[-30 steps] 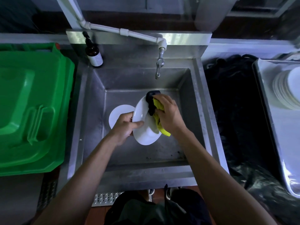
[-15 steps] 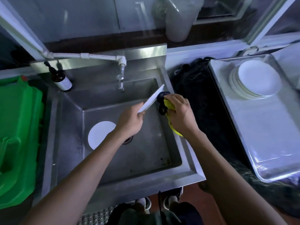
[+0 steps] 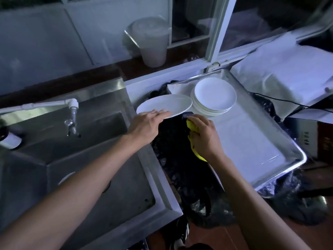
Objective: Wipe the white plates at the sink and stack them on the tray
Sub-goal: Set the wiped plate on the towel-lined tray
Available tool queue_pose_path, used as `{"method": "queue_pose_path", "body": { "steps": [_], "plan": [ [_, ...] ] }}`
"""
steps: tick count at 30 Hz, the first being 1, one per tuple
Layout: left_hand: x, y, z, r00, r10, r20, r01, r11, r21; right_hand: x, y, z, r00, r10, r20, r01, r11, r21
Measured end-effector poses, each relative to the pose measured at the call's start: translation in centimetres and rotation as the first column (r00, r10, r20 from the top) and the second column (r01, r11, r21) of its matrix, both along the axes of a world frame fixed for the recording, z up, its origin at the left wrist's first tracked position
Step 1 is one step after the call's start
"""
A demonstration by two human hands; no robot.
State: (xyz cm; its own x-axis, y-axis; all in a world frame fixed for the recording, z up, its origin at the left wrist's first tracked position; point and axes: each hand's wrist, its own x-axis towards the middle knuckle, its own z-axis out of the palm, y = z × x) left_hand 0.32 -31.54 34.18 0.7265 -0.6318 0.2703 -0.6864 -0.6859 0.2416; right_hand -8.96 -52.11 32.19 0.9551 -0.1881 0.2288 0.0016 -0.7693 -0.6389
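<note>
— Since a moment ago, where has the plate (image 3: pixel 164 105) gone?

— Out of the sink (image 3: pixel 100 170), toward the tray (image 3: pixel 281 141). My left hand (image 3: pixel 147 123) pinches its near rim; it hangs nearly flat, just left of the stack (image 3: pixel 214 95) at the tray's far corner.

— And your right hand (image 3: pixel 203 136)?

— Nearer the tray, fingers closed around the yellow cloth (image 3: pixel 191 126).

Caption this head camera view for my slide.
Left hand carries round white plate toward plate stack on metal tray.
</note>
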Motion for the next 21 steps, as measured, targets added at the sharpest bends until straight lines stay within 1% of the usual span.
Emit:
{"method": "queue_pose_path", "body": {
  "steps": [3, 11, 14, 21],
  "plan": [
    [1.4, -5.0, -0.1, 0.998, -0.042, 0.041, 0.040, 0.997, 0.067, -0.5, -3.9, -0.1, 0.999, -0.032, 0.005, 0.032, 0.999, 0.014],
    [4.5, -16.2, -0.9, 0.991, -0.125, 0.057, 0.107, 0.964, 0.243, -2.1, -11.8, -2.0, 0.992, -0.120, -0.037, 0.122, 0.992, 0.038],
    [5.4, -19.1, -1.5, 0.989, -0.142, 0.036, 0.123, 0.940, 0.319, -2.2, -13.5, -2.8, 0.989, -0.139, -0.044, 0.140, 0.989, 0.037],
    [6.6, -23.2, -4.0, 0.992, -0.127, 0.012, 0.111, 0.906, 0.408, -1.6, -15.8, -4.5, 0.984, -0.170, -0.054, 0.173, 0.984, 0.048]
  ]
}}
